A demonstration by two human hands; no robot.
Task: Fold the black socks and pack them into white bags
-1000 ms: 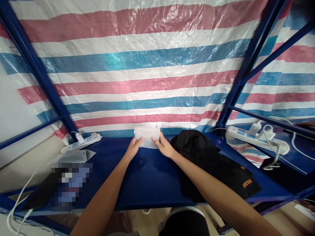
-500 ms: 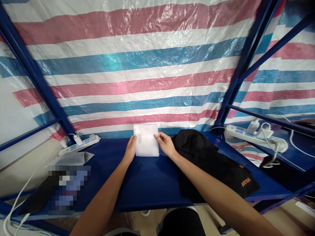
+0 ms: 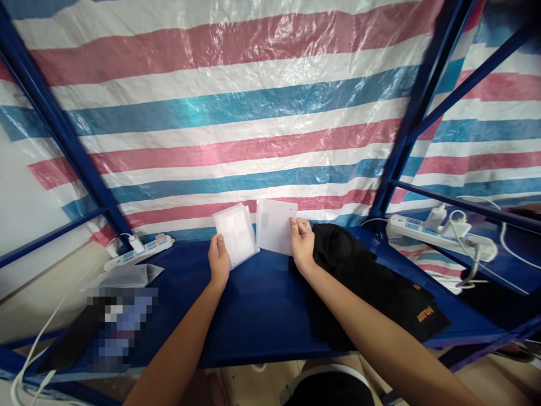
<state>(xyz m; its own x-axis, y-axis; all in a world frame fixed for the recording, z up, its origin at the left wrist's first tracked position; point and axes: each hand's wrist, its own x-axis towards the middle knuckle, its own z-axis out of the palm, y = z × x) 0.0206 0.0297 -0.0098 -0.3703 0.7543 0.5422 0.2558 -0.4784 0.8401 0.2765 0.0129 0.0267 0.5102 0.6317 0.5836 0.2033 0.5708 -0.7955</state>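
A clear sleeve (image 3: 235, 234) and a white card (image 3: 275, 225) stand side by side, slightly apart, at the centre of the frame, both held above the blue shelf (image 3: 253, 304). The left hand (image 3: 220, 262) pinches the sleeve's lower edge, thumb in front. The right hand (image 3: 302, 245) pinches the card's right edge between thumb and fingers. A black garment (image 3: 363, 282) lies just right of that hand. Behind hangs a striped tarp (image 3: 236, 113). One power strip (image 3: 139, 248) lies at middle left, another power strip with chargers (image 3: 439, 234) at middle right.
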